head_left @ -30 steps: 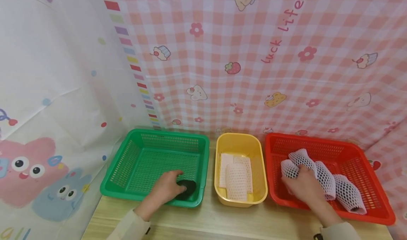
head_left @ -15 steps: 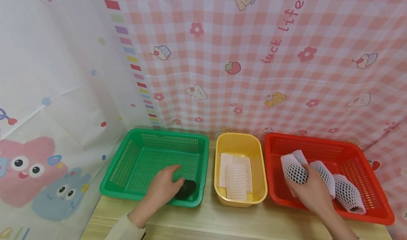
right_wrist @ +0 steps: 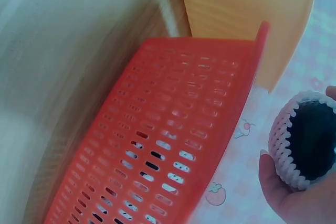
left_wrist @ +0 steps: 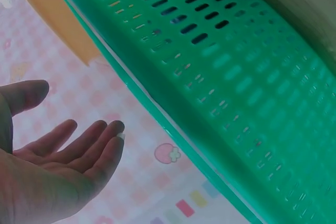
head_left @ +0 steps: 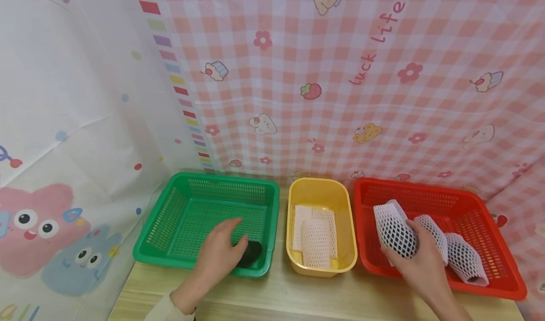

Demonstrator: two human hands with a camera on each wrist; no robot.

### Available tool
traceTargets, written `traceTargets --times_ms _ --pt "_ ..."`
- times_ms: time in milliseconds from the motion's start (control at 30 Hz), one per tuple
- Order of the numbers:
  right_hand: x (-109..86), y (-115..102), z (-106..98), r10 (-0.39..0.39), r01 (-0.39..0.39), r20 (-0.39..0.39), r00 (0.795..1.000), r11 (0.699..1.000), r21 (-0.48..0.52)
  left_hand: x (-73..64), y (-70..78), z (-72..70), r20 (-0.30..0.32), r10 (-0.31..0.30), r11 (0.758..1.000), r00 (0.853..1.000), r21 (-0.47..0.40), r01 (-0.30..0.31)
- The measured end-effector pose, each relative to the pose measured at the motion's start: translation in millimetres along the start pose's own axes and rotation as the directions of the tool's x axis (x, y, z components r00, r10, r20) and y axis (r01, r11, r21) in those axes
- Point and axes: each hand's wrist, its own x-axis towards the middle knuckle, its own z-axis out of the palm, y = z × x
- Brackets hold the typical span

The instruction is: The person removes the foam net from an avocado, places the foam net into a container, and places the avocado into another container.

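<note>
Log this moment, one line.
left hand: holds nothing, over green plastic basket with dark rounded object | right hand: grips dark oval object in white mesh sleeve, over red plastic basket | yellow plastic bin: pale mesh sleeves

A dark object in white foam net [head_left: 396,230], one end exposed, tilts in the right hand [head_left: 420,259] over the red basket [head_left: 417,186]; a black object [head_left: 253,253] lies inside the green basket [head_left: 225,177].

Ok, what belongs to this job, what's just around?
Likely job: dark rounded object, green plastic basket, white mesh sleeves, yellow plastic tub, white-sleeved dark objects, red plastic basket.

Likely surroundings: pink checked cloth, white cartoon sheet, wood-grain table.
</note>
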Motion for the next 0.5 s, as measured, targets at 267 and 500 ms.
traceTargets --times_ms 267,500 --pt "-17.0 -5 10 -0.07 0.071 -0.032 0.997 0.997 0.029 -7.4 5.7 5.1 -0.06 0.092 0.995 0.994 -0.026 -0.094" --pt "-31.2 -2 18 -0.157 0.162 -0.088 0.984 0.985 0.052 -12.6 7.9 8.0 -0.075 0.214 0.974 0.974 -0.066 -0.219"
